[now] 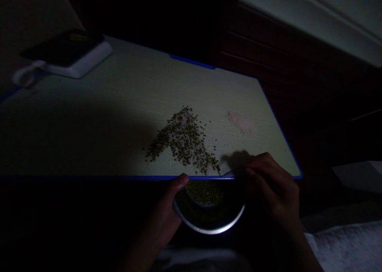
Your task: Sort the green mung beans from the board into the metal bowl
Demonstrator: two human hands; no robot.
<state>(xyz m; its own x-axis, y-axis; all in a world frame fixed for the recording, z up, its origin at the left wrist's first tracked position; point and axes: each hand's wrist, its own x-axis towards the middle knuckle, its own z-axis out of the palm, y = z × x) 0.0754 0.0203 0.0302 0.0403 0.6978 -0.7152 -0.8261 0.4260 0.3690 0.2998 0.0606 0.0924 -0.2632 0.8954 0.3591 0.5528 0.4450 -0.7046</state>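
My left hand (173,200) grips the left side of a metal bowl (213,231), its thumb resting on the table edge. The bowl is held just under that edge, with small green beans (204,192) inside. At the right, my right hand (273,180) is closed in a pinch at the table's near edge. A thin, flat tool (231,172) reaches left from its fingers; darkness hides its exact kind. Left of the tool, a spread of green beans (186,138) lies on the tabletop, mixed with pale bits.
The pale table (125,89) has a blue rim. A small heap of pale grains (241,123) lies to the right. At the far left stands a white device with a dark top (92,59) and a white loop. Quilted white fabric (349,244) shows at lower right.
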